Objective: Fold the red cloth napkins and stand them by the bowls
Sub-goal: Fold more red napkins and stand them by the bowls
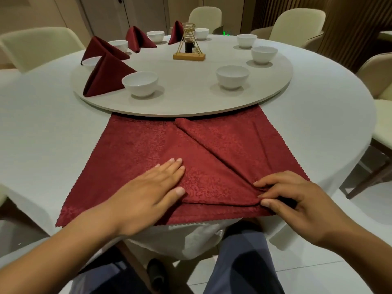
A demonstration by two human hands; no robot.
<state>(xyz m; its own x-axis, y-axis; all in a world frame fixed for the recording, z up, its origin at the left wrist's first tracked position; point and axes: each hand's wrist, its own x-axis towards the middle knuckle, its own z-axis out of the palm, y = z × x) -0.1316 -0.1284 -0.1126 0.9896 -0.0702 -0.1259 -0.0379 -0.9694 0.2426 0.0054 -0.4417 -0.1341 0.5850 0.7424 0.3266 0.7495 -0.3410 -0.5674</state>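
Observation:
A red cloth napkin (148, 149) lies spread on the white tablecloth in front of me, its right part folded over along a diagonal crease. My left hand (148, 192) presses flat on the napkin's near middle, fingers straight. My right hand (290, 198) pinches the folded corner at the near right between thumb and fingers. Several folded red napkins stand on the turntable beside white bowls, the nearest napkin (106, 76) next to a bowl (140, 83). Other bowls, such as one (232, 76) at centre right, have no napkin beside them.
The round turntable (191, 102) overlaps the napkin's far edge. A wooden condiment stand (189, 54) with a dark bottle sits near its middle. Cream chairs (297, 24) ring the table (42, 124). My legs and a chair are below the table's near edge.

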